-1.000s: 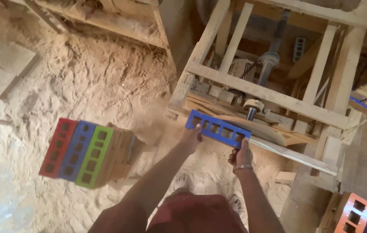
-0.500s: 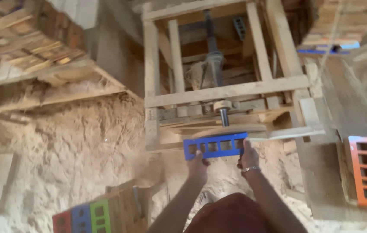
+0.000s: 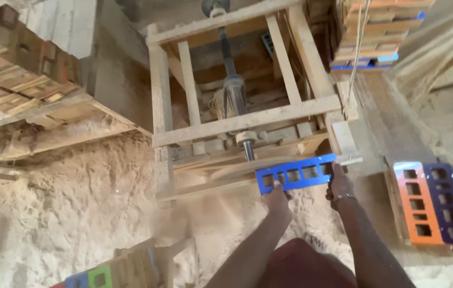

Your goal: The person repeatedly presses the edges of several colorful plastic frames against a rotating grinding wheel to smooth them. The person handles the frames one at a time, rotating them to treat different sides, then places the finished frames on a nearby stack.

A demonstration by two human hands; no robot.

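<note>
Both grips pinch the blue slotted panel (image 3: 297, 173): my left hand (image 3: 278, 201) clamps its lower left edge, my right hand (image 3: 339, 184) its right end. I see it held level against the wooden disc (image 3: 247, 168) under the spindle (image 3: 249, 149) of the wooden frame (image 3: 242, 120), above sawdust (image 3: 77, 202).

Blue slotted panel (image 3: 297, 173) being gripped at both ends by left hand (image 3: 277, 200) and right hand (image 3: 339, 185), being pressed against sanding disc (image 3: 247, 168) at front edge of wooden frame (image 3: 239, 121); sawdust (image 3: 77, 202) being spread below.
</note>
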